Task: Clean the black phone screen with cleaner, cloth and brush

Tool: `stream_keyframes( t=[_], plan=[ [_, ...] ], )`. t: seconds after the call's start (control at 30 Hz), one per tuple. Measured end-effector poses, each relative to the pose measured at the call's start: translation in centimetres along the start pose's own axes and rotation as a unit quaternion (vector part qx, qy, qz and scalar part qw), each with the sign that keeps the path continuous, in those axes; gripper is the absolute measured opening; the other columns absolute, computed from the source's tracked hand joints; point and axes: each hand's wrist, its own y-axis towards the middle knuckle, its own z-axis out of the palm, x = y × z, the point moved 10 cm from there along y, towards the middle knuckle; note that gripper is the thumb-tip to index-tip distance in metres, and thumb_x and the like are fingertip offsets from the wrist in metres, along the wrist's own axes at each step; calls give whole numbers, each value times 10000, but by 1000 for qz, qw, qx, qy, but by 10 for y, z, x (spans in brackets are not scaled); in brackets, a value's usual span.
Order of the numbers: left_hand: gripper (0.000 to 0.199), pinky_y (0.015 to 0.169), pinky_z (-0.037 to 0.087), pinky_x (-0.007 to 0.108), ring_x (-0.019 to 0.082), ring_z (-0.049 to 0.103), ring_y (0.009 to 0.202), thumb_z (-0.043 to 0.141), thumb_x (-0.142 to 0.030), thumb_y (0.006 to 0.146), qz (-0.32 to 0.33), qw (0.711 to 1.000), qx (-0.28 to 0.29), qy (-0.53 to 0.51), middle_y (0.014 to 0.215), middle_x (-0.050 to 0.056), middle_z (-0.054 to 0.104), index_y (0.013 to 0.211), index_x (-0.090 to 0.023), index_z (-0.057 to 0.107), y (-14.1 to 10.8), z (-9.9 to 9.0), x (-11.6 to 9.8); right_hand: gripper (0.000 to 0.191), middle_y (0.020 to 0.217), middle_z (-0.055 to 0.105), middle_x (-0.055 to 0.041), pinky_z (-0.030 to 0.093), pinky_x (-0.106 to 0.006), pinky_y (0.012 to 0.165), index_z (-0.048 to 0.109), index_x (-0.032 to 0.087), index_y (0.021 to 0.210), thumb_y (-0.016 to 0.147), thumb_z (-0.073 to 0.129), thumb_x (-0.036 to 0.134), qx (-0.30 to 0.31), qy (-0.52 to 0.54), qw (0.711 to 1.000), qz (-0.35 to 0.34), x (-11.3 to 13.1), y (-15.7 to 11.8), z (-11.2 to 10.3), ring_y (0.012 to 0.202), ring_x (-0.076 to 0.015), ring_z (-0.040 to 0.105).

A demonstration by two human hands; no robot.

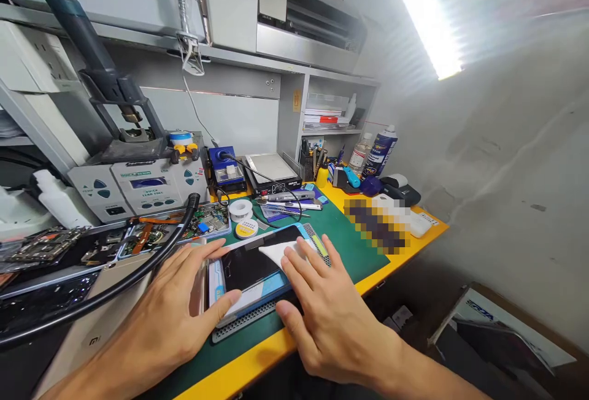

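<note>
Black glass panel point(251, 268) of phone size, seated in a blue holder point(262, 305) on a green work mat point(354, 253), apparently framed to stop sliding; left hand point(179, 308) spans the holder, fingers and thumb wide, unclosed, steadying it, while right hand point(329, 317) lies flat, ungripping, against a white cloth point(278, 253) on the glass.

A bright strip light point(426, 16) at the far right floods the scene — glare blooms on the pale wall point(501, 167) beside it. Soft shadows lie under the left hand point(156, 317) and right hand point(335, 320); wide-angle distortion bends the edges — a pixelated patch point(377, 225) blurs the far right.
</note>
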Motion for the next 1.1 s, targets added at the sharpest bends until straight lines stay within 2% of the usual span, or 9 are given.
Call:
stream_keyframes(
  t=[0.17, 0.3, 0.4, 0.53, 0.77, 0.9, 1.1],
  plan=[
    [653, 1087, 478, 513, 327, 578, 1298, 655, -602, 868, -13, 1000, 1, -12, 1351, 83, 639, 1418, -316, 449, 1, 1, 2, 564, 1560, 491, -149, 4, -613, 1268, 501, 86, 1476, 1055, 382, 442, -29, 66, 997, -39, 33, 8, 5, 1522, -364, 293],
    [644, 1055, 505, 487, 320, 610, 1260, 653, -608, 865, -4, 1000, -3, -15, 1341, 76, 648, 1409, -320, 462, 1, -1, -1, 547, 1578, 480, -93, 2, -649, 1251, 480, 129, 1487, 1061, 365, 452, -15, 115, 991, -60, 41, 12, 8, 1532, -348, 266],
    [656, 1063, 498, 477, 318, 616, 1254, 668, -613, 853, 0, 1000, -2, -14, 1327, 71, 656, 1403, -316, 470, 1, -3, -1, 515, 1565, 504, -29, -46, -649, 1246, 470, 192, 1496, 1047, 413, 437, -14, 122, 991, -46, 32, 10, 6, 1541, -330, 248],
    [672, 1079, 479, 471, 316, 608, 1261, 675, -611, 849, -4, 1000, 3, -13, 1334, 68, 649, 1413, -316, 462, 1, -1, 1, 479, 1545, 529, -29, -65, -654, 1239, 506, 189, 1467, 1026, 447, 365, -16, 79, 996, -27, 9, 1, 1, 1538, -355, 246],
    [675, 1098, 458, 493, 325, 583, 1285, 671, -622, 845, -25, 999, 19, -8, 1373, 66, 621, 1415, -327, 460, 0, 4, 6, 406, 1530, 541, -27, 95, -695, 1220, 554, 201, 1428, 1054, 433, 305, -61, 16, 998, 27, -40, -13, -11, 1521, -358, 305],
    [658, 1109, 446, 501, 326, 554, 1314, 652, -619, 862, -23, 1000, 19, -9, 1390, 57, 606, 1422, -336, 453, 0, 2, 4, 401, 1526, 545, -29, 158, -680, 1219, 563, 199, 1419, 1054, 440, 308, -72, 14, 997, 36, -44, -13, -13, 1514, -346, 328],
    [695, 1115, 446, 510, 322, 572, 1292, 675, -609, 854, -8, 1000, 15, -20, 1384, 68, 603, 1440, -328, 428, 1, 1, 1, 409, 1494, 580, -65, 45, -678, 1233, 588, 154, 1391, 1050, 431, 316, -71, 16, 996, 43, -27, -6, -11, 1510, -350, 331]
  ],
)
